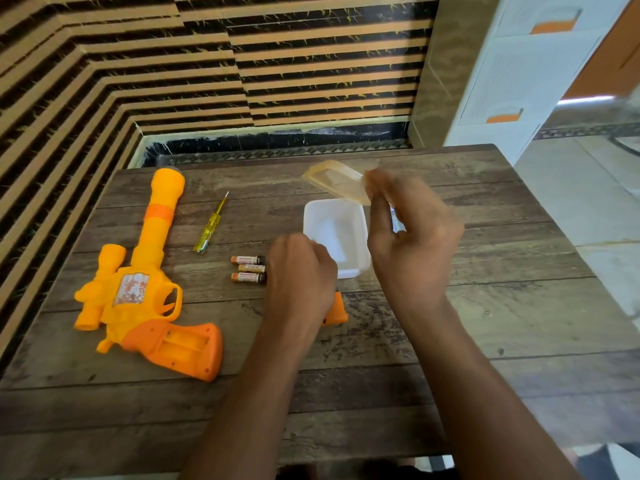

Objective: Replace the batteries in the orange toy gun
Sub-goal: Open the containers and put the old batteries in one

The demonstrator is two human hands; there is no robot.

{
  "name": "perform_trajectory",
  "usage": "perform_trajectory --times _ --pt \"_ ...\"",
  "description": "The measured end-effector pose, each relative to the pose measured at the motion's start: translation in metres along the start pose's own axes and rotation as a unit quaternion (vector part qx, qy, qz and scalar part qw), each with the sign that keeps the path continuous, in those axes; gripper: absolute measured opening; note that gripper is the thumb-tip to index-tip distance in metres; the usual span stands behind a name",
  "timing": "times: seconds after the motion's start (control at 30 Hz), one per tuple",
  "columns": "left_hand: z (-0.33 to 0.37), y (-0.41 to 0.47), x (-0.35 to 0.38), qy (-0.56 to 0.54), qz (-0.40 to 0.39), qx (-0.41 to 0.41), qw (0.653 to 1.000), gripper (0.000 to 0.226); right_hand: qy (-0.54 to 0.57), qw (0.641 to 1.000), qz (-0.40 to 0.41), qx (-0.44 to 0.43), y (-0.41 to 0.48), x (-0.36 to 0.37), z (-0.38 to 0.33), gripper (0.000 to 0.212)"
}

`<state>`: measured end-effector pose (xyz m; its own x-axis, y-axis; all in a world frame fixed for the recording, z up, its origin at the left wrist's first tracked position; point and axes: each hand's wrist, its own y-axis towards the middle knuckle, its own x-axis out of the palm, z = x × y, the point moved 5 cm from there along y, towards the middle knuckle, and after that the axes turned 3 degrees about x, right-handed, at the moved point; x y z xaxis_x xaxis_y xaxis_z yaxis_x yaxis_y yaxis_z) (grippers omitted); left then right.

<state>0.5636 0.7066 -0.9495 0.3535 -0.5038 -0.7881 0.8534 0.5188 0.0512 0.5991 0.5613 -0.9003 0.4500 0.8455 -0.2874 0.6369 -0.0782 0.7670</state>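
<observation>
The orange toy gun point(138, 292) lies flat at the table's left, barrel pointing away, with the battery bay in its grip point(180, 341) uncovered and empty. Three batteries point(248, 269) lie side by side to the right of the gun. The orange battery cover point(337, 311) lies partly hidden behind my left wrist. My left hand point(299, 271) is curled over the near-left rim of a white container point(337, 233). My right hand point(412, 233), blurred, pinches a translucent yellowish lid point(334, 180) lifted above the container's far edge.
A yellow-handled screwdriver point(209, 225) lies between the gun barrel and the container. The wooden table point(485, 306) meets a striped wall at the back and left. A white cabinet point(519, 64) stands at the back right.
</observation>
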Motion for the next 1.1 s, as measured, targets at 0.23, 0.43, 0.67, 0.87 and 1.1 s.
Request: perform_trajectory --times 0.23,0.43,0.67,0.87,1.1 --pt "-0.007 0.001 -0.022 0.017 0.065 0.084 0.994 0.045 0.008 0.999 -0.037 -0.005 -0.005 0.006 -0.004 0.027" --pt "-0.046 0.014 -0.057 0.093 0.053 0.162 0.981 0.026 0.05 0.99 -0.124 -0.044 -0.017 0.037 -0.029 0.024" --pt "-0.076 0.012 -0.043 0.128 -0.138 0.185 0.965 0.055 -0.023 0.981 -0.169 -0.092 -0.022 0.079 -0.042 0.028" --pt "-0.078 0.018 -0.049 0.151 -0.105 0.15 0.971 0.05 -0.107 0.938 -0.304 -0.124 -0.01 0.127 -0.043 0.023" --pt "-0.073 0.014 -0.052 0.15 -0.095 0.112 0.978 0.036 -0.193 0.846 -0.468 -0.167 -0.005 0.151 -0.046 0.021"
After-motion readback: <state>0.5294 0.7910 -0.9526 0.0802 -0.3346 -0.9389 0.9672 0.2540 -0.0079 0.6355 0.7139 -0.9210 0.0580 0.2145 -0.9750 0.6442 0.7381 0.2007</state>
